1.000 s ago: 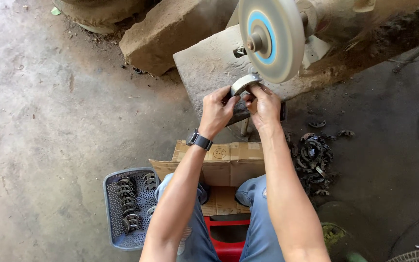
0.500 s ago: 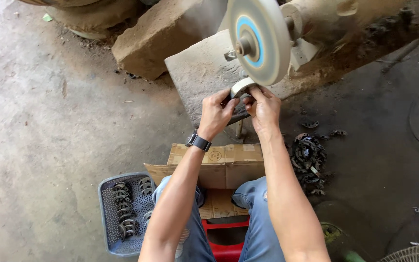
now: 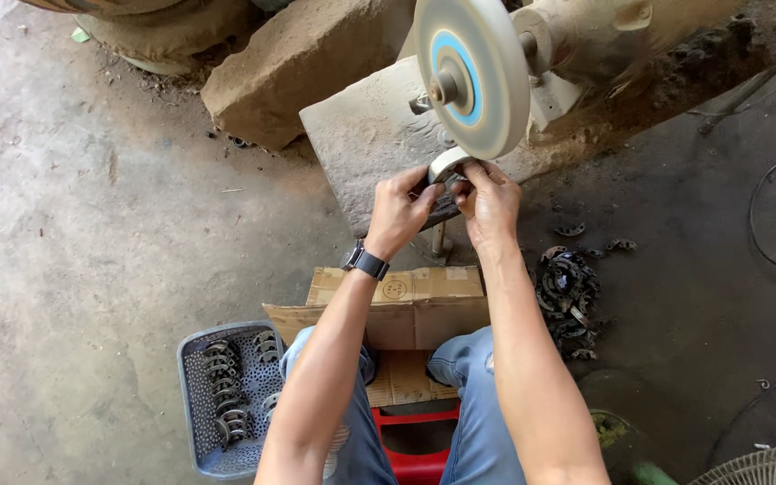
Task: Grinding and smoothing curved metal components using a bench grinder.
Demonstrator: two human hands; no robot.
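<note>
1. The left hand (image 3: 401, 211) and the right hand (image 3: 489, 199) are raised side by side, both clenched on one small curved metal piece (image 3: 449, 166) pinched between their fingertips.
2. That curved metal piece sits just above the two hands, and its pale outer face is pressed against the lower rim of the buffing wheel (image 3: 473, 76).
3. The buffing wheel stands directly above the hands, a pale disc with a blue ring round its hub, mounted on a dusty motor (image 3: 586, 36) that lies up and to the right of the right hand.
4. A dark wristwatch (image 3: 366, 262) is strapped on the left wrist, just below the left hand.
5. Below both hands, between the forearms, a cardboard box (image 3: 406, 305) rests by the knees in blue jeans.
6. Well below and to the left of the left hand, a grey perforated plastic basket (image 3: 195, 404) on the concrete floor holds rows of similar curved metal parts.
7. To the right of the right forearm, a loose pile of dark curved metal parts (image 3: 569, 292) lies on the floor.
8. A stone block (image 3: 307, 63) lies up and to the left of the left hand.
</note>
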